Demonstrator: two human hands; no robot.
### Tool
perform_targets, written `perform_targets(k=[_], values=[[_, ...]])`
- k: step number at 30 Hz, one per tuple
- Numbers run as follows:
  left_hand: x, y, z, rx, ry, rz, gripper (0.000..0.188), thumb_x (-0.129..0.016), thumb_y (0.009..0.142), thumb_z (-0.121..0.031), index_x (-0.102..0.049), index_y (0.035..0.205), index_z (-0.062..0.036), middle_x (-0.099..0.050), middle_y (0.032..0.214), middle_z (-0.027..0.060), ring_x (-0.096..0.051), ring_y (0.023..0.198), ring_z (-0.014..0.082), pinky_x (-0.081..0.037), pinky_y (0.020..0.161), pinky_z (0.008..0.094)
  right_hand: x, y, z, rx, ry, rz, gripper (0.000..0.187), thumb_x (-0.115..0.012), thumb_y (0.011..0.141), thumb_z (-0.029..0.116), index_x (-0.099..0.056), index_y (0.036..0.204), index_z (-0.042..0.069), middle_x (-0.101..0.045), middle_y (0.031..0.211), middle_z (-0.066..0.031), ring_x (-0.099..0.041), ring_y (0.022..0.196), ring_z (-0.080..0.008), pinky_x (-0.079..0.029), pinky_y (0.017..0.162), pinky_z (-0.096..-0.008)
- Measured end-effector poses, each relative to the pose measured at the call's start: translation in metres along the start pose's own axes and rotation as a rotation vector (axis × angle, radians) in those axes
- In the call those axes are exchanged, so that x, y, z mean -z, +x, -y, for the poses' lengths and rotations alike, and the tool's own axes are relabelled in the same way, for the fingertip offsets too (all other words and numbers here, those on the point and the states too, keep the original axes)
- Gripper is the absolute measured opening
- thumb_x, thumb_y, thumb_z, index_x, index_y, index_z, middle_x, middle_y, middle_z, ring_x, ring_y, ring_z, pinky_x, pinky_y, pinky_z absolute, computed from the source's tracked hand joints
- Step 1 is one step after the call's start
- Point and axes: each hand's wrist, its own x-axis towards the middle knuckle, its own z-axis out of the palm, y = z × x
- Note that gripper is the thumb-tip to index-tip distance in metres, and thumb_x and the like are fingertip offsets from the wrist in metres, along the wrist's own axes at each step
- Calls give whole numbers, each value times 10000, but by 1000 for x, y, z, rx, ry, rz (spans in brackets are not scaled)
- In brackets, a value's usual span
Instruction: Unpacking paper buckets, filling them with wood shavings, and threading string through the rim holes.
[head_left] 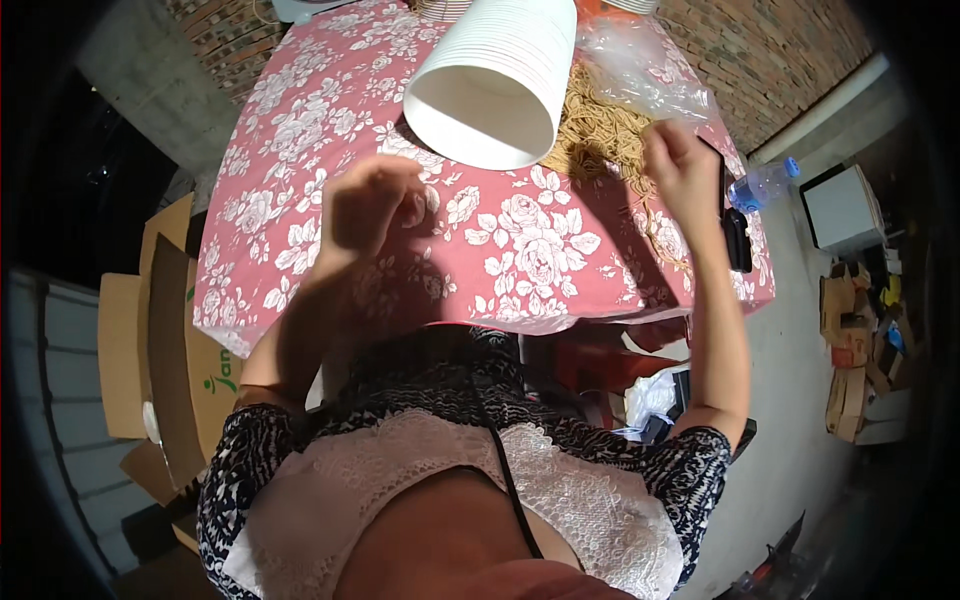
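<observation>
A stack of white nested paper buckets (pixel 500 70) lies on its side on the table, its round mouth toward me. Left of that mouth, my left hand (pixel 362 205) hovers over the cloth with its fingers loosely bent and apart; nothing shows in it. To the right, a heap of tan cords (pixel 600 125) spreads beside the buckets. My right hand (pixel 682 170) is raised at the heap's right edge, fingers closed; whatever they may hold is hidden. One loose strand trails from the heap toward the table's front.
A pink floral tablecloth (pixel 530 240) covers the table. Behind the cords lies a clear plastic bag (pixel 645 70). A plastic bottle (pixel 765 185) and a black object (pixel 737 240) are at the right edge. Cardboard boxes (pixel 120 350) stand on the left; more cardboard (pixel 850 320) lies on the right.
</observation>
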Motion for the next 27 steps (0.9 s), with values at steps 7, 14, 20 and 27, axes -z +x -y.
perform_targets(k=[7,14,20,27], values=[[13,70,-8,-408,564,-284,246,-639,872,-124,-596,1047,44,-663,869,109,-640,791,174,-511,733,294,-75,-31,47,261,-42,-128,193,-672,825,49,-528,946,2,-557,807,-148,-600,649,-278,-489,581,-375],[11,100,45,-403,329,-260,122,-639,863,-54,-615,936,41,-671,793,86,-637,700,126,-516,641,255,-109,-19,35,223,-160,-232,224,-677,822,83,-484,915,18,-533,835,-180,-583,675,-372,-470,581,-460],[11,98,56,-369,169,-215,121,-639,852,-16,-602,950,44,-640,757,43,-606,672,84,-495,604,218,-117,-23,37,229,-255,-399,173,-670,820,87,-514,839,16,-556,711,-167,-582,587,-355,-464,537,-447],[1,90,57,-250,88,-130,146,-586,898,21,-575,1030,82,-657,873,83,-638,759,104,-526,690,200,-117,-26,31,137,-301,-450,144,-657,801,107,-534,828,36,-577,672,-156,-593,539,-340,-459,499,-441]])
